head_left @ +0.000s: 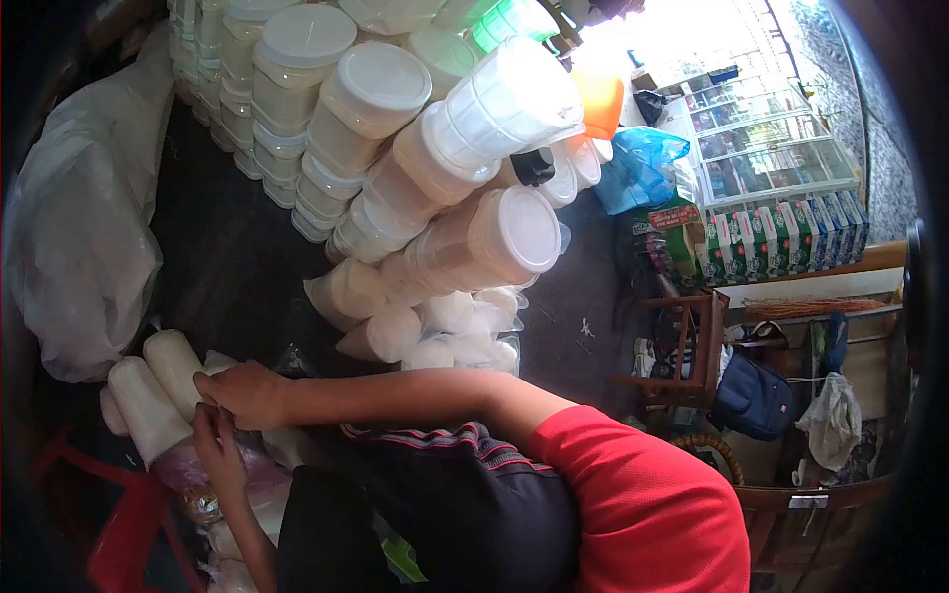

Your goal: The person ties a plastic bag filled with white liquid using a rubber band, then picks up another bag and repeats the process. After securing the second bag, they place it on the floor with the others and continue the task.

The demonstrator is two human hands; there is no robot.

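Note:
My right hand (247,393) reaches in from a red sleeve, its fingers closed in a pinch. Just below it, my left hand (219,450) has its fingertips close against the right hand's. Whatever lies between the fingertips is too small to make out. Beside both hands lie a plump clear plastic bag of white contents (148,407) and another filled white bag (174,368). A pinkish plastic bag (188,465) lies beneath my left hand, partly hidden by it.
Stacked white-lidded plastic jars (371,94) stand ahead, with more filled bags (393,334) at their base. A large translucent sack (84,227) is at left, near a red plastic stool (124,514). On the right are a wooden chair (714,346), a backpack (753,395) and a glass cabinet (771,163).

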